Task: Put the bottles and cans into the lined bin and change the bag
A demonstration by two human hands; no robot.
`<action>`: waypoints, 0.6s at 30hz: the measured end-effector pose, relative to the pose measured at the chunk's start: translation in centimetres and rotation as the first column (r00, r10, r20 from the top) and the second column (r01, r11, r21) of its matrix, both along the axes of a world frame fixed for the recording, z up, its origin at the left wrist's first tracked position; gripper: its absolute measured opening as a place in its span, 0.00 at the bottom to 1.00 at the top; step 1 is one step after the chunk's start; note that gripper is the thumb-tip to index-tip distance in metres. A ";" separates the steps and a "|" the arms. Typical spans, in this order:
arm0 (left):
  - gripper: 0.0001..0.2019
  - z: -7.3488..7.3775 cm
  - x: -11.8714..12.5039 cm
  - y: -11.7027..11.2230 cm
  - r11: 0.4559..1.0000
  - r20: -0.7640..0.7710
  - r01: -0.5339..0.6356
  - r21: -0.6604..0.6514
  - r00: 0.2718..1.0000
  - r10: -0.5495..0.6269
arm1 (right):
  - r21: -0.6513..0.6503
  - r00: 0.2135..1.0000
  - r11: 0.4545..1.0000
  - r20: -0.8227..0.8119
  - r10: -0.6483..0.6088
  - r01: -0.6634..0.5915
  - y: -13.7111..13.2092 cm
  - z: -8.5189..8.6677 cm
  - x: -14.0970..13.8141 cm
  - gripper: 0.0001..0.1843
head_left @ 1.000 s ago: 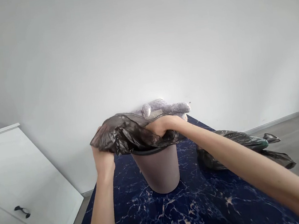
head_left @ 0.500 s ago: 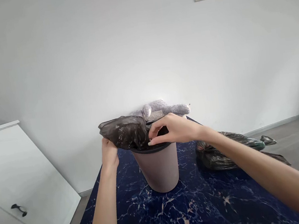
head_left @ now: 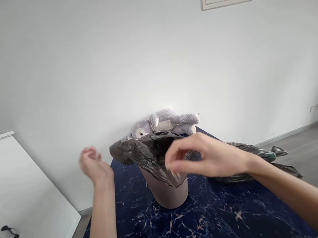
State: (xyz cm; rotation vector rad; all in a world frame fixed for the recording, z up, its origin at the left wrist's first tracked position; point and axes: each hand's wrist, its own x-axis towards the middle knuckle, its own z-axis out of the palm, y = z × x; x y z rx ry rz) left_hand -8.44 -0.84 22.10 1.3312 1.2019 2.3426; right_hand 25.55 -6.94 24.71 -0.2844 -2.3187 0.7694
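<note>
Fitting bag [head_left: 144, 156] over bin [head_left: 171, 198], seemingly; left hand [head_left: 94, 167] half-open, empty; right hand [head_left: 206, 157] curled, hold unclear; next needs edge grip.

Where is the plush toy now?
In the head view, the toy lies near the middle, behind the bin and black bag, by the white wall.

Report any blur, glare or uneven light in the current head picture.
Head view: the left hand and right hand look motion-blurred, mostly at the fingers; head view: the white wall is brightest above the plush toy, darkening toward the right edge; head view: small glints on the black bag, its inside in deep shade.
</note>
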 end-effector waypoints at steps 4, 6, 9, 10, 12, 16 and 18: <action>0.08 3.3 3.3 -4.7 0.933 -0.249 -0.035 0.358 0.960 0.131 | 0.111 0.963 0.957 -0.020 -0.268 0.269 1.6 0.0 -1.4 0.15; 0.12 3.6 5.5 -6.4 0.971 -0.616 -0.017 0.240 0.770 0.166 | 0.250 0.924 0.903 0.067 -0.375 0.349 3.1 -0.7 -2.5 0.17; 0.09 3.1 7.4 -7.4 0.994 -0.874 -0.010 0.106 0.476 0.098 | 0.396 0.859 0.819 0.129 -0.496 0.414 5.8 -1.7 -3.6 0.22; 0.11 2.9 7.5 -7.4 0.997 -0.901 -0.007 0.074 0.429 0.070 | 0.395 0.844 0.810 0.138 -0.519 0.433 6.8 -2.0 -3.8 0.25; 0.22 2.7 7.3 -7.5 0.999 -0.915 -0.022 -0.039 0.402 -0.027 | 0.323 0.824 0.814 0.147 -0.548 0.483 8.8 -2.1 -3.9 0.31; 0.27 3.1 5.6 -7.8 0.799 -0.731 -0.072 -0.597 0.459 -0.505 | -0.083 0.870 0.874 0.180 -0.459 0.478 12.3 -2.1 -3.4 0.39; 0.23 3.3 4.5 -7.8 0.540 -0.504 -0.064 -0.839 0.461 -0.730 | -0.368 0.913 0.836 0.187 -0.363 0.408 13.6 -2.6 -3.2 0.44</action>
